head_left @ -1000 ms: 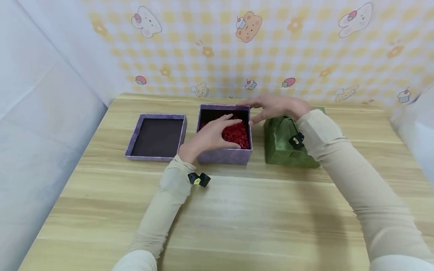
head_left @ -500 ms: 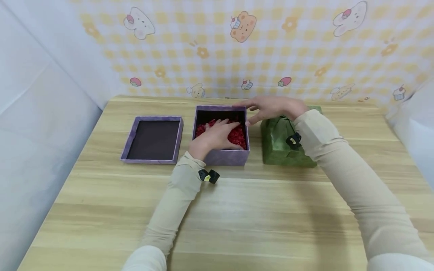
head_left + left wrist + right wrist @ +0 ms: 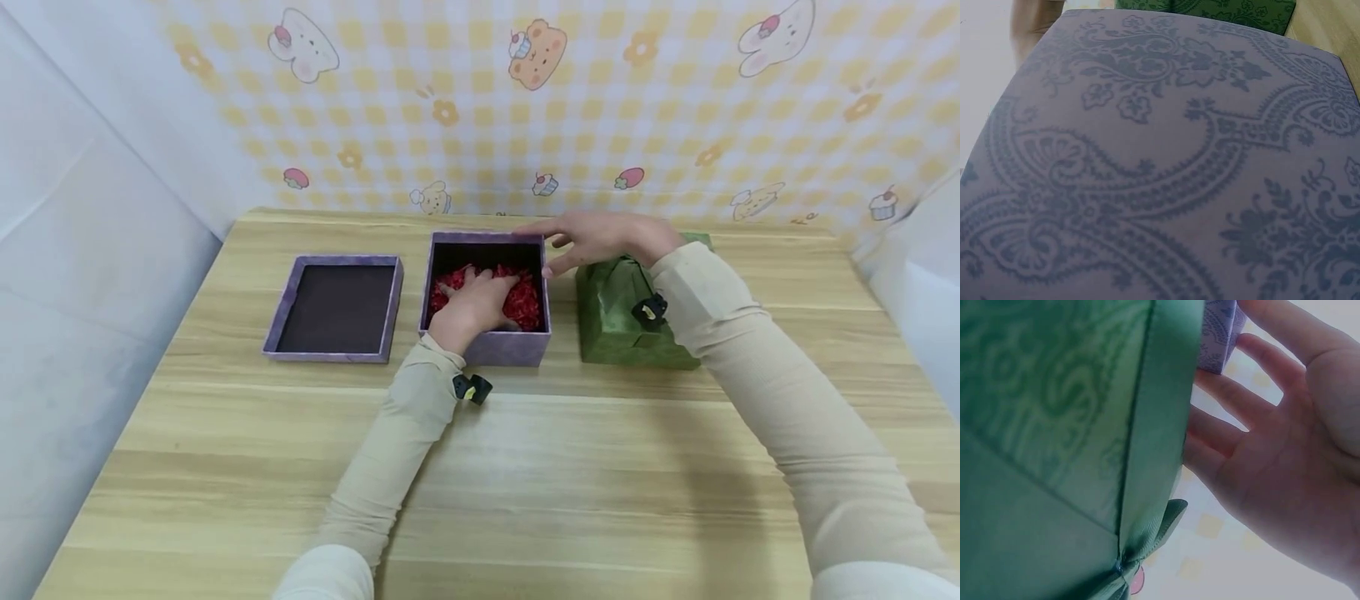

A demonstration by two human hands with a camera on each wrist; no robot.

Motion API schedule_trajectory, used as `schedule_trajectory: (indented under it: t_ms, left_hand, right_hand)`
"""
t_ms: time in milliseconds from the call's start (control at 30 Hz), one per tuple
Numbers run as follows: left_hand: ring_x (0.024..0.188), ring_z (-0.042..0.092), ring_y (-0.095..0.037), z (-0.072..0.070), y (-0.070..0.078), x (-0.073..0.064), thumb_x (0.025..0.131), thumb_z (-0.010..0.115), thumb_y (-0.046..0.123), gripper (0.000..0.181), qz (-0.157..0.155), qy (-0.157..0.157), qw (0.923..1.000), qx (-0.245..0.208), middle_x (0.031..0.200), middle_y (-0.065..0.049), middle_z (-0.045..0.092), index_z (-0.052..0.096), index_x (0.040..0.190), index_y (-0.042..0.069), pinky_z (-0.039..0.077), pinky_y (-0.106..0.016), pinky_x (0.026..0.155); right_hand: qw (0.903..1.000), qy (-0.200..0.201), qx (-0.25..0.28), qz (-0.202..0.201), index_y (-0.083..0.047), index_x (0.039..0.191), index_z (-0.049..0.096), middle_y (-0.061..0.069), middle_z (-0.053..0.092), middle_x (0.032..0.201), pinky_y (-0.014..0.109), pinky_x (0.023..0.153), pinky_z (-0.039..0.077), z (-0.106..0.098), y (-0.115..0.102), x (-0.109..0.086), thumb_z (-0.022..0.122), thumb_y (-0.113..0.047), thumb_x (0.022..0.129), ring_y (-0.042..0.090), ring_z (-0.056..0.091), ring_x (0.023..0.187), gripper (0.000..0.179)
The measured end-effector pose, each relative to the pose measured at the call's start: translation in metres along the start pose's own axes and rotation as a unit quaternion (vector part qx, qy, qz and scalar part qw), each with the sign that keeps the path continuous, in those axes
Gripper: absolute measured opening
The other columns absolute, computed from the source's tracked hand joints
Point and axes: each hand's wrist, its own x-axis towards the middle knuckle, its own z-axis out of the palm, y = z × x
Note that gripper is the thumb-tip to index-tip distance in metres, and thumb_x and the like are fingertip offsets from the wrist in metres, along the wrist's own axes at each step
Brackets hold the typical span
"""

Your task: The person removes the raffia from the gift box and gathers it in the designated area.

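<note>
An open purple patterned box [image 3: 504,350] stands near the table's back edge with red shredded paper [image 3: 528,302] inside. My left hand [image 3: 476,302] reaches over its front rim, fingers spread and resting on the paper. In the left wrist view the box's front wall [image 3: 1147,150] fills the picture and hides that hand. My right hand [image 3: 600,237] touches the box's back right corner, index finger along the back rim and thumb at the right side. Its fingers look extended and loose in the right wrist view, near the purple box's corner [image 3: 1215,337].
Left of the box lies a purple lid [image 3: 339,308], its dark inside facing up. To the right stands a green box [image 3: 637,350] tied with a ribbon [image 3: 1160,412], under my right wrist. A yellow checked backdrop [image 3: 480,108] rises behind the wooden table [image 3: 570,492].
My left hand has moved from above the box down into it, onto the red paper, its fingers spreading wider. The right hand has stayed at the corner.
</note>
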Motion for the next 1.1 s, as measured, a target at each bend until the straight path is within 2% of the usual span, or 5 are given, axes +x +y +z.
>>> schedule_trajectory:
  t_ms: [233,333,467,833,1100]
  left_hand:
    - [0.126,0.03,-0.045,0.0015,-0.003,-0.0026,0.08,0.074,0.025,0.068,-0.014,0.013,0.9998,-0.001,0.137,-0.022,0.038,0.043,0.141,0.018,0.029,-0.07,0.089]
    - [0.118,0.04,-0.041,0.0017,-0.0044,-0.0036,0.084,0.068,0.017,0.058,-0.017,0.021,0.9996,0.009,0.131,-0.021,0.044,0.046,0.138,0.016,0.038,-0.063,0.087]
    - [0.111,0.048,-0.037,0.0016,-0.0054,-0.0045,0.088,0.06,0.01,0.045,-0.019,0.038,0.9987,0.028,0.124,-0.02,0.051,0.052,0.132,0.014,0.044,-0.053,0.085]
    - [0.106,0.053,-0.033,-0.0002,-0.0092,-0.0055,0.089,0.056,0.003,0.041,0.001,0.037,0.9986,0.037,0.119,-0.016,0.057,0.054,0.129,0.011,0.046,-0.048,0.085]
    - [0.101,0.053,-0.038,0.0033,-0.0021,-0.0041,0.088,0.058,0.004,0.048,0.01,0.08,0.9951,0.057,0.122,-0.019,0.053,0.05,0.134,0.015,0.049,-0.049,0.078]
  right_hand:
    - [1.0,-0.001,-0.001,-0.006,-0.015,0.149,0.022,0.009,0.018,0.153,0.047,0.105,0.027,0.0008,0.0014,0.0045,0.059,-0.014,0.092,0.04,0.029,0.131,0.068]
    - [0.9999,-0.002,0.001,-0.014,-0.013,0.149,0.022,0.011,0.018,0.153,0.048,0.104,0.027,0.0008,0.0013,0.0055,0.059,-0.013,0.092,0.042,0.029,0.13,0.068]
    - [0.9997,-0.003,0.004,-0.026,-0.011,0.149,0.022,0.012,0.018,0.153,0.048,0.105,0.027,0.0002,0.0011,0.0065,0.058,-0.011,0.092,0.04,0.029,0.131,0.067]
    - [0.9993,-0.001,0.006,-0.037,-0.009,0.148,0.024,0.012,0.021,0.152,0.047,0.105,0.027,-0.0001,0.0006,0.0097,0.059,-0.011,0.091,0.036,0.027,0.133,0.067]
    - [0.9999,0.0,-0.001,-0.017,-0.012,0.149,0.023,0.01,0.018,0.153,0.047,0.103,0.03,-0.0001,0.0029,0.0026,0.059,-0.012,0.092,0.04,0.033,0.129,0.068]
